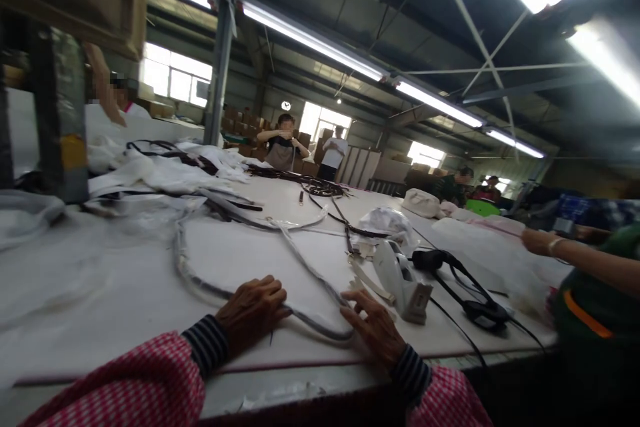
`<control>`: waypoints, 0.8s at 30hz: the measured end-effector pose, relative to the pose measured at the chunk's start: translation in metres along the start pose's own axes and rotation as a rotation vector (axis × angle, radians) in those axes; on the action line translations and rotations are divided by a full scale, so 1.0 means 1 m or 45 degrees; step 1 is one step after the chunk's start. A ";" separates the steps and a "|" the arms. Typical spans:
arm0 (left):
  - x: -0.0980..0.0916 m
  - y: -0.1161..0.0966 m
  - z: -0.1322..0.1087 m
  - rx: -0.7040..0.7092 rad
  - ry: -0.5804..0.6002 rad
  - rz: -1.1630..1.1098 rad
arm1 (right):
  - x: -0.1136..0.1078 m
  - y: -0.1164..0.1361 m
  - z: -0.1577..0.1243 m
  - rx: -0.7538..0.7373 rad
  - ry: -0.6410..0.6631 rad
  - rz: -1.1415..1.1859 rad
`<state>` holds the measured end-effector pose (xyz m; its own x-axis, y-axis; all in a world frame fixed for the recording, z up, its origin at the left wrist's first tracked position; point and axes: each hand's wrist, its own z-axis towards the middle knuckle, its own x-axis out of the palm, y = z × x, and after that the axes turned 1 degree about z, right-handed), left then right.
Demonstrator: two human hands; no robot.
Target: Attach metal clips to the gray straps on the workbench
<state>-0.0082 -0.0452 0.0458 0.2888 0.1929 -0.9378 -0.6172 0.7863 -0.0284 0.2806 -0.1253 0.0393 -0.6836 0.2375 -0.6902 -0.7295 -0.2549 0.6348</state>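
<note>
A long grey strap (315, 268), which looks sleeved in clear plastic, lies in a loop on the white-covered table (230, 255). My left hand (254, 312) is closed over the strap's near run, fingers curled with the knuckles up. At the bend on the right, the strap passes between the fingertips of my right hand (376, 328), close to the table edge. Just beyond that hand stands a white tape dispenser (411, 299) with a pale strip beside it.
A black headset-like device (483, 313) with a cable lies right of the dispenser. Dark brown straps (323, 188) are heaped farther back, white plastic (145, 173) at left. A co-worker's arm (585, 257) reaches in from the right. A post (60, 113) rises at left.
</note>
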 end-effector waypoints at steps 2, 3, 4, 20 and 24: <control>-0.001 -0.001 0.001 -0.009 -0.009 0.012 | 0.004 -0.004 -0.002 -0.029 0.058 -0.045; 0.000 -0.001 0.001 -0.012 -0.016 0.014 | 0.007 -0.005 -0.001 -0.030 0.070 -0.063; 0.000 -0.001 0.001 -0.011 -0.024 0.015 | 0.009 -0.005 0.000 -0.021 0.077 -0.073; 0.001 0.001 0.001 -0.024 -0.079 0.051 | 0.034 -0.006 0.028 0.068 -0.012 -0.013; 0.004 0.004 0.001 -0.041 -0.077 0.062 | 0.034 -0.007 0.024 -0.011 -0.123 0.094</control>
<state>-0.0090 -0.0411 0.0424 0.3011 0.2659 -0.9158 -0.6545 0.7560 0.0043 0.2620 -0.0931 0.0193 -0.7348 0.3069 -0.6048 -0.6772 -0.2827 0.6793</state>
